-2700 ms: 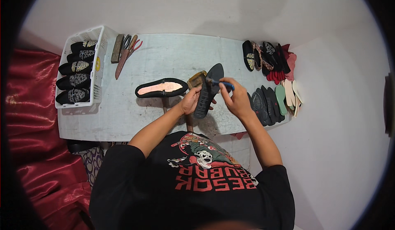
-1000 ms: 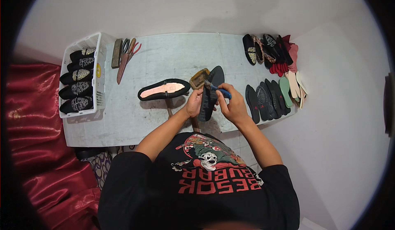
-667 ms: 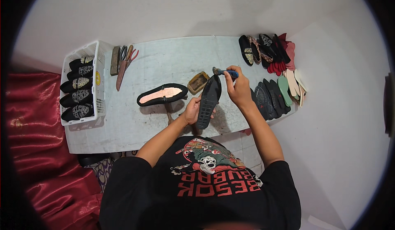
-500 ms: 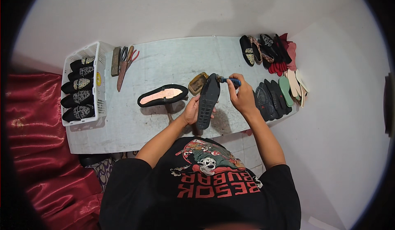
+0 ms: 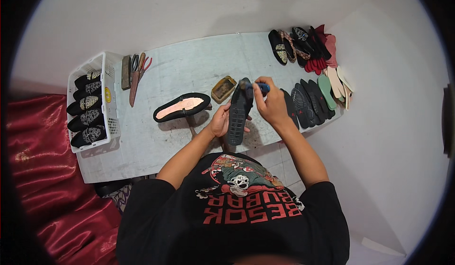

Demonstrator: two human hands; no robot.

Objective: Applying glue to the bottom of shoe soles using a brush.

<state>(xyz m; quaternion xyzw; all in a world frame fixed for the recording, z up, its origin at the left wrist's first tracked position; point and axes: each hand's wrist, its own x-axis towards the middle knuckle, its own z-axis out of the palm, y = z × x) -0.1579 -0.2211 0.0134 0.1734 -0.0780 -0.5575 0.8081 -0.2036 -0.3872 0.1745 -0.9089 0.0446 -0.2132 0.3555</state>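
My left hand point(image 5: 219, 123) is closed around a black shoe sole point(image 5: 237, 123), held upright with a grid of hollows in its lower part. A blue-handled brush point(image 5: 262, 87) is gripped in my right hand point(image 5: 273, 105), and its blurred head lies over the sole's upper end. Just left of the sole stands a small yellowish tub point(image 5: 223, 89) with dark contents. Further left, a black shoe upper point(image 5: 182, 107) with a pale pink bottom lies across a stand point(image 5: 191, 125) that is partly hidden under it.
A white basket point(image 5: 113, 123) of black decorated shoes stands at the left. Pliers and a knife point(image 5: 134, 86) lie beside a dark block point(image 5: 126, 72). More black soles point(image 5: 303, 105), pale and green insoles point(image 5: 326, 91) and finished shoes point(image 5: 277, 47) line the table's right side.
My right hand and the brush have shifted left, so the brush head now crosses the sole's upper end. The whole view has also tilted slightly.
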